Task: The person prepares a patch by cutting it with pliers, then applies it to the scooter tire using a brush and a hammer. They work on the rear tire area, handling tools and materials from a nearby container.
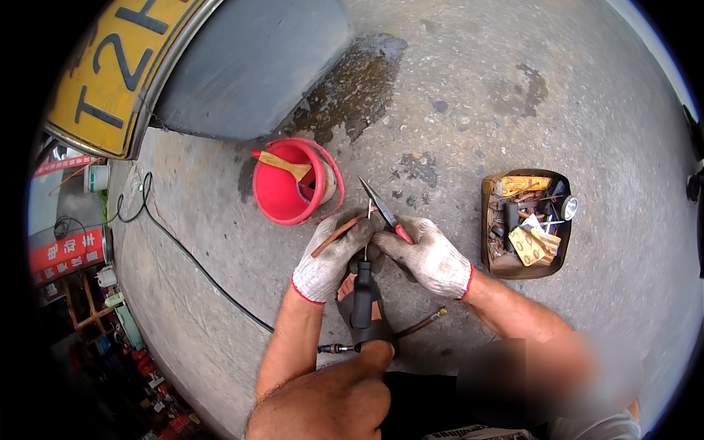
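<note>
Both my hands wear whitish knitted gloves with red cuffs and dirty fingers, held close together above my foot. My left hand (331, 249) is closed, and a brown rubbery strip (339, 236) lies across its fingers. A tool with a black handle (362, 295) and a thin metal shaft stands between my hands; its shaft rises by my left fingers, which seem to grip it. My right hand (434, 258) is closed round needle-nose pliers (383, 208) with red grips. Their jaws point up and left, near the shaft's tip. Parts of the fingers are hidden.
A red bucket (277, 192) with a wooden-handled brush (287, 166) stands at left. At right is a box (490, 253) of mixed small parts. A black hose (202, 268) crosses the concrete floor. A yellow plate (121, 70) and grey panel (249, 66) jut in at upper left.
</note>
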A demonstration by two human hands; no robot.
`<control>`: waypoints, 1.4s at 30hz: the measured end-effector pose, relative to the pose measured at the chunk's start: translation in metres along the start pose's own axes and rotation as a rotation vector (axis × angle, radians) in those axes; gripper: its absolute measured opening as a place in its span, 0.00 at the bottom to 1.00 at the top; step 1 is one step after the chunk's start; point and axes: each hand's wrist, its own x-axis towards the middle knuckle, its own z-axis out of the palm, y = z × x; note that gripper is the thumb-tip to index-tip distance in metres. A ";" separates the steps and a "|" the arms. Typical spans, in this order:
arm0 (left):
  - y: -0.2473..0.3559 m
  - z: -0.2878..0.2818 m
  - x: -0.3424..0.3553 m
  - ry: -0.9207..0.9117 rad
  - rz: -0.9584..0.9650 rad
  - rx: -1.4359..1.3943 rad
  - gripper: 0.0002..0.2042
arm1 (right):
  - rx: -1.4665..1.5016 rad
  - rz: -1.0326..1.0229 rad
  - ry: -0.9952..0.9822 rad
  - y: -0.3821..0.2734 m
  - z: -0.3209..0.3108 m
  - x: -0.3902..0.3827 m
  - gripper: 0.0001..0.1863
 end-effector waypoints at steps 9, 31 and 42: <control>-0.021 0.020 -0.003 0.100 0.061 -0.274 0.14 | 0.275 0.025 0.041 0.005 0.010 -0.003 0.11; -0.034 0.038 0.028 0.328 0.175 -0.382 0.09 | 0.612 -0.080 0.366 0.051 0.040 0.039 0.11; -0.034 0.047 0.042 0.279 0.235 -0.437 0.07 | 0.633 -0.081 0.396 0.048 0.029 0.040 0.07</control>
